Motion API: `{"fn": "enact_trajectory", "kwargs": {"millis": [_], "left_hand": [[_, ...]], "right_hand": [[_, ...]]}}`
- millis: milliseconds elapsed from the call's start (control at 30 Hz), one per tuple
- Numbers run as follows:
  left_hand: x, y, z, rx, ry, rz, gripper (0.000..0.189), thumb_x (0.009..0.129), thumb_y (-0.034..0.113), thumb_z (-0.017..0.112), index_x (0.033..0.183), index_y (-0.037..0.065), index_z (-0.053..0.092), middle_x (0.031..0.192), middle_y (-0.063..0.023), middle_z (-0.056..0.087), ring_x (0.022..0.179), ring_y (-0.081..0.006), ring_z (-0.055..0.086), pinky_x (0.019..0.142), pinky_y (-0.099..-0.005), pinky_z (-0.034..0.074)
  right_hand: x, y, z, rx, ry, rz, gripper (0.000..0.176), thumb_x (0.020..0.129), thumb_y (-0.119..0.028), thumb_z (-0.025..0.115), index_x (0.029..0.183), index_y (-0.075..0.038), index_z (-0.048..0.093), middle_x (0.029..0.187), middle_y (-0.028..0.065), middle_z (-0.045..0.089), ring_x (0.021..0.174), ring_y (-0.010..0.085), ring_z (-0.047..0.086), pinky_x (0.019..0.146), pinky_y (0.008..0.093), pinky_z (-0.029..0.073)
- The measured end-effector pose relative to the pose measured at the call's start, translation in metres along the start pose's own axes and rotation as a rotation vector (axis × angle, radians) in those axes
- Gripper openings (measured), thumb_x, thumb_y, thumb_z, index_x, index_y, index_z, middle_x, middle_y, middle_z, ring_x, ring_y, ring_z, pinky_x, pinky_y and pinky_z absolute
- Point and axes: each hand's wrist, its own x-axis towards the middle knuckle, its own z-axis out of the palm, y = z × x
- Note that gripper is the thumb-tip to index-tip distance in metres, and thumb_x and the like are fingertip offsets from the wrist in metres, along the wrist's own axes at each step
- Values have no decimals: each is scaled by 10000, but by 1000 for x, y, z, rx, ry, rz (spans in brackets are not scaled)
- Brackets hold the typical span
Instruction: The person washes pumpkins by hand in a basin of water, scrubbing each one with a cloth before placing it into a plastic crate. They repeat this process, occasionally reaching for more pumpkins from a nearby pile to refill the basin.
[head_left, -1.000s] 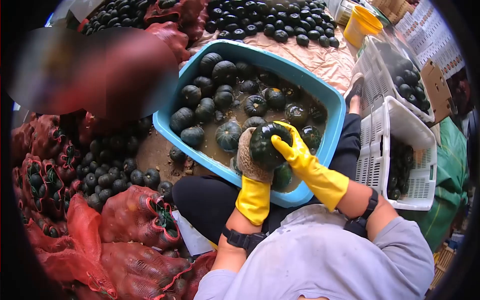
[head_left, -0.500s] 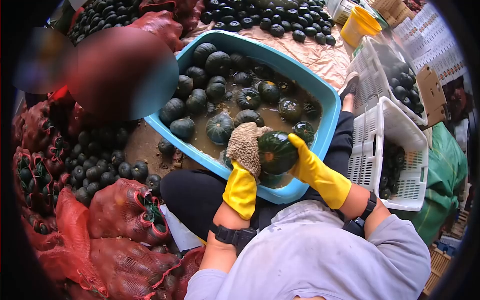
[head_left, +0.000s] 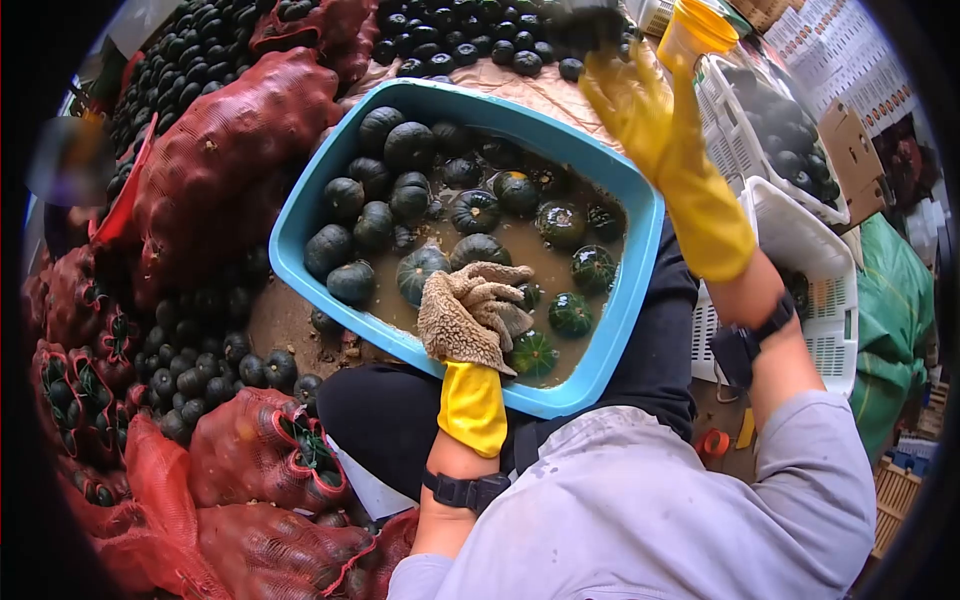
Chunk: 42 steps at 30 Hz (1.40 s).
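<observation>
My left hand (head_left: 470, 315) wears a shaggy brown scrubbing mitt over a yellow glove. It hovers with spread fingers and holds nothing, over the near side of a blue tub (head_left: 300, 215). Several dark green squashes (head_left: 410, 200) float there in muddy water. My right hand (head_left: 625, 90), in a yellow glove, is stretched far up past the tub's back rim. At its fingertips is a dark, motion-blurred squash (head_left: 585, 22), above the pile of squashes (head_left: 450, 50) lying on a tan sheet.
White slatted crates (head_left: 800, 240) with squashes stand at the right, a yellow bucket (head_left: 700, 30) behind them. Red mesh sacks (head_left: 230, 150) full of squashes crowd the left and near side. Loose squashes (head_left: 200, 370) lie on the ground between them. My black-trousered legs flank the tub.
My right hand has carried the squash from in front of the mitt up and away past the tub's far rim. My left hand has let it go and spread its fingers.
</observation>
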Motion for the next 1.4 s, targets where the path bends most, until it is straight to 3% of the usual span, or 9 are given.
{"fn": "enact_trajectory", "kwargs": {"millis": [200, 333, 567, 767, 867, 967, 1067, 1167, 1400], "left_hand": [[11, 0, 10, -28, 193, -92, 375, 1108, 241, 327, 1093, -77, 526, 1136, -361, 688, 645, -242, 666, 452, -225, 524], [19, -19, 19, -31, 378, -62, 212, 1083, 180, 435, 1079, -3, 543, 958, -205, 667, 595, -185, 559, 465, -247, 458], [22, -6, 22, -732, 222, -7, 275, 1019, 144, 545, 753, 197, 502, 666, 57, 361, 522, -65, 339, 402, -209, 275], [25, -5, 48, 1561, 368, 728, 249, 892, 297, 741, 930, 102, 590, 852, -90, 606, 782, -313, 657, 685, -444, 541], [-6, 11, 153, 1878, 659, -87, 725, 767, 571, 820, 1219, 43, 615, 1121, -153, 684, 973, -347, 701, 810, -507, 577], [-6, -8, 77, 1688, 327, 767, 668, 790, 506, 794, 1277, 84, 619, 1192, -134, 694, 1053, -331, 690, 883, -492, 568], [-20, 6, 68, 1288, 428, 590, 534, 773, 250, 835, 1261, 158, 639, 1122, -115, 721, 1041, -379, 694, 893, -490, 568], [-9, -16, 74, 1420, 453, 830, 902, 656, 279, 922, 1420, 71, 490, 1087, -185, 707, 1019, -428, 678, 920, -515, 547], [-15, -7, 52, 1332, 375, 639, 826, 729, 215, 895, 1463, 69, 544, 1306, -191, 676, 1238, -395, 625, 1107, -439, 496]], "right_hand": [[47, -43, -24, 1465, -843, 396, 842, 885, -453, 820, 1570, -104, 478, 1402, 200, 650, 1280, 289, 653, 1110, 413, 494], [28, -174, -25, 881, -615, 678, 916, 830, -361, 808, 1621, -131, 406, 1548, 234, 535, 1395, 406, 559, 1150, 485, 469], [10, -115, -78, 2116, -723, 573, 741, 890, -310, 842, 1546, -158, 533, 1497, 205, 593, 1362, 370, 585, 1143, 406, 472], [-7, -171, -155, 1859, 322, 723, 659, 866, -288, 881, 1441, -93, 623, 1485, 192, 588, 1434, 381, 504, 1219, 458, 373], [31, -166, -112, 2063, 238, 1354, 591, 892, -263, 844, 1407, -79, 621, 1448, 203, 596, 1356, 396, 552, 1164, 476, 423], [4, -166, -163, 2069, 191, 909, 653, 875, -262, 868, 1438, -93, 585, 1492, 204, 553, 1414, 354, 521, 1212, 450, 387], [-11, -183, -160, 2111, 394, 617, 651, 859, -225, 879, 1421, -84, 583, 1484, 189, 558, 1438, 345, 496, 1215, 442, 385], [19, -183, -127, 1858, 288, 1243, 646, 868, -203, 876, 1425, -69, 578, 1442, 192, 578, 1392, 348, 516, 1191, 421, 393], [-15, -139, -121, 2443, -13, 653, 563, 961, -317, 794, 1418, -33, 629, 1412, 171, 652, 1304, 282, 605, 1138, 382, 443]]}}
